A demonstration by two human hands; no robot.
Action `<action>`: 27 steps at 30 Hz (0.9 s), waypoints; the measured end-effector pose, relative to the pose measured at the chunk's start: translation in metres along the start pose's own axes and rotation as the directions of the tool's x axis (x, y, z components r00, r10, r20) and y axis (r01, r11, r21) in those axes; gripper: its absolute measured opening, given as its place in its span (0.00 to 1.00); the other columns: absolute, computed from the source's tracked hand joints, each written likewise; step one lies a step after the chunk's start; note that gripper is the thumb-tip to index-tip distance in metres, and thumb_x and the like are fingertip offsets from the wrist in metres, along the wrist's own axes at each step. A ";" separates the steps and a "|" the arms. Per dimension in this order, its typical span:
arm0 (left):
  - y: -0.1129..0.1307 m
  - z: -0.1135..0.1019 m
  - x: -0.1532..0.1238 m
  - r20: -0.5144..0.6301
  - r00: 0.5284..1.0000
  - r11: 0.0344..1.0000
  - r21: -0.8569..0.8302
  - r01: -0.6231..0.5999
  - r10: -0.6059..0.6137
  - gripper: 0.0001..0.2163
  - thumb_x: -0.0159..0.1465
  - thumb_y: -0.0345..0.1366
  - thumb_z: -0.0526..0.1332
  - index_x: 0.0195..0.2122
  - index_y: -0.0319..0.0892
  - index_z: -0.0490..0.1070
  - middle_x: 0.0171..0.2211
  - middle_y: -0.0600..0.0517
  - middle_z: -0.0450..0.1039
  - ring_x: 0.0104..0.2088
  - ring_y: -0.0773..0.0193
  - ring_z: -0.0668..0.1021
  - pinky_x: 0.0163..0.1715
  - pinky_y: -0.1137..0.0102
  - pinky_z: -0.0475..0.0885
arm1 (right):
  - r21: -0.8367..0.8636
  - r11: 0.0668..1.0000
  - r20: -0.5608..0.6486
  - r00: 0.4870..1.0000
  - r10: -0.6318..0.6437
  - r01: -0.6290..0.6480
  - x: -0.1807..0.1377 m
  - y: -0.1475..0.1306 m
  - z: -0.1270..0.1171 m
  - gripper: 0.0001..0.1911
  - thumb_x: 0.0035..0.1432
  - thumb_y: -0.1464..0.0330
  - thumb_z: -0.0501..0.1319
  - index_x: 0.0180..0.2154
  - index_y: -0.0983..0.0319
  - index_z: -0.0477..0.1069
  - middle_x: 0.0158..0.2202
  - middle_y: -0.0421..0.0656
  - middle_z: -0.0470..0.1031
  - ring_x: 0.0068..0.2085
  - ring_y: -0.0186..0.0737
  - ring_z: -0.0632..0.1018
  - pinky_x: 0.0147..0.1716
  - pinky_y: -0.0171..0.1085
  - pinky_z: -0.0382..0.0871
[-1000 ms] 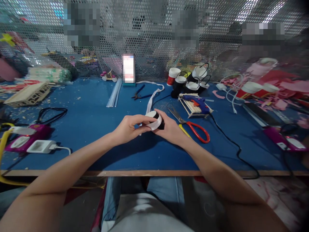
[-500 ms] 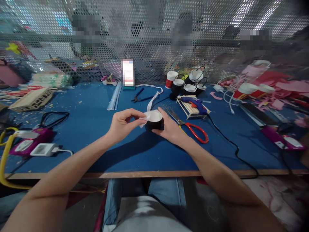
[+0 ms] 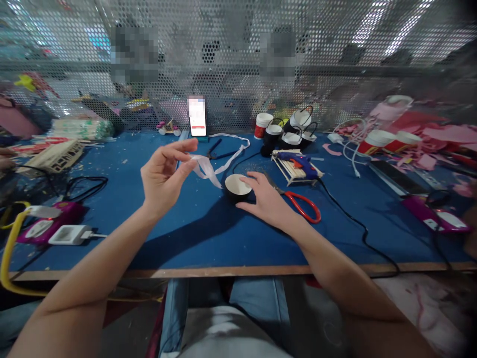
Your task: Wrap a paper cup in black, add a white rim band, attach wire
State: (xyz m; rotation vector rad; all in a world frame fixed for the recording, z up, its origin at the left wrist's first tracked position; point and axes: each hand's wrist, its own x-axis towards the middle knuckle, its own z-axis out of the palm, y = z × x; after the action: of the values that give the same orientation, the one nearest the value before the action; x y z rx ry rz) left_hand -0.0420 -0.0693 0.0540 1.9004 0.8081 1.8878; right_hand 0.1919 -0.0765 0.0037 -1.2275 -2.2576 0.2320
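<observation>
My left hand (image 3: 166, 174) is raised over the table and pinches the end of a white ribbon (image 3: 208, 171) between thumb and forefinger. From there the ribbon hangs in a loop and runs back across the table. A small black cup (image 3: 236, 196) with a white inside stands upright on the blue tabletop. My right hand (image 3: 263, 196) grips the cup's right side, thumb low on the front and fingers at the rim. Close to that hand lie red-handled scissors (image 3: 303, 205), their blades partly hidden behind it.
Behind the scissors a blue glue gun (image 3: 301, 164) rests on a stick rack, its cord trailing right. Black cups with wire handles (image 3: 292, 139) and pliers (image 3: 218, 149) are farther back. A lit phone (image 3: 197, 119) leans by the mesh. Purple power strips (image 3: 52, 221) lie at both sides.
My left hand has moved left and up, drawing the ribbon's end away from the cup. My right hand stays at the cup, its fingers somewhat looser.
</observation>
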 end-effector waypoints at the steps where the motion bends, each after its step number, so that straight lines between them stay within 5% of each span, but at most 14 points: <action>1: 0.001 0.001 -0.001 0.015 0.999 0.999 -0.028 0.030 -0.030 0.05 0.57 0.33 0.63 0.30 0.43 0.66 0.38 0.51 0.75 0.41 0.63 0.77 0.39 0.67 0.74 | -0.014 1.000 0.000 1.000 0.007 -0.007 0.000 0.001 0.000 0.25 0.52 0.63 0.61 0.52 0.60 0.61 0.55 0.53 0.58 0.56 0.54 0.64 0.51 0.53 0.63; 5: -0.001 0.002 -0.005 0.072 0.987 0.990 0.001 0.144 -0.144 0.06 0.56 0.34 0.63 0.32 0.41 0.67 0.31 0.51 0.75 0.34 0.64 0.79 0.34 0.69 0.75 | -0.076 0.997 -0.012 0.999 0.032 -0.033 0.004 0.006 -0.001 0.09 0.54 0.69 0.59 0.38 0.64 0.68 0.47 0.53 0.64 0.50 0.51 0.70 0.47 0.50 0.67; 9: -0.007 0.004 -0.010 0.147 0.951 0.959 0.115 0.258 -0.273 0.11 0.52 0.35 0.66 0.35 0.39 0.69 0.27 0.52 0.75 0.27 0.68 0.78 0.26 0.75 0.73 | -0.119 0.990 -0.072 0.995 0.062 -0.071 0.008 0.016 0.002 0.09 0.54 0.69 0.59 0.39 0.64 0.68 0.46 0.54 0.64 0.49 0.52 0.70 0.45 0.50 0.69; 15: -0.019 0.016 -0.024 0.361 0.790 0.852 0.026 0.523 -0.496 0.15 0.52 0.38 0.66 0.37 0.39 0.64 0.25 0.52 0.76 0.25 0.67 0.78 0.26 0.74 0.74 | -0.125 0.991 -0.191 0.981 0.011 -0.035 0.006 0.009 -0.002 0.19 0.53 0.66 0.60 0.47 0.64 0.66 0.52 0.55 0.62 0.55 0.55 0.64 0.51 0.55 0.62; 18: -0.022 0.020 -0.033 0.457 0.732 0.819 -0.014 0.574 -0.505 0.17 0.52 0.38 0.66 0.40 0.40 0.62 0.24 0.53 0.75 0.26 0.65 0.79 0.28 0.72 0.74 | 0.018 0.997 -0.265 0.962 -0.065 0.072 0.003 -0.011 -0.008 0.13 0.56 0.65 0.57 0.44 0.60 0.69 0.47 0.50 0.69 0.50 0.49 0.68 0.50 0.51 0.63; 22: -0.022 0.025 -0.041 0.551 0.677 0.817 0.016 0.577 -0.489 0.20 0.53 0.39 0.65 0.44 0.41 0.60 0.23 0.56 0.73 0.24 0.67 0.78 0.27 0.73 0.73 | 0.265 0.959 -0.094 0.992 -0.080 0.103 0.001 -0.035 -0.005 0.11 0.59 0.65 0.54 0.40 0.60 0.70 0.36 0.45 0.73 0.35 0.38 0.74 0.37 0.39 0.69; 27: -0.022 0.027 -0.047 0.618 0.622 0.830 0.092 0.550 -0.480 0.21 0.54 0.40 0.64 0.45 0.41 0.58 0.24 0.56 0.74 0.25 0.67 0.77 0.28 0.73 0.71 | 0.382 0.924 0.026 0.999 0.020 -0.029 0.001 -0.039 0.001 0.08 0.58 0.67 0.55 0.34 0.62 0.72 0.32 0.42 0.74 0.31 0.34 0.73 0.32 0.34 0.67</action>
State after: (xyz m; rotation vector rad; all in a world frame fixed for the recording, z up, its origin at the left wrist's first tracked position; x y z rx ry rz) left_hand -0.0167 -0.0767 0.0013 1.7828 0.8725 0.8445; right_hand 0.1628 -0.0979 0.0187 -1.0458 -2.0849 0.6654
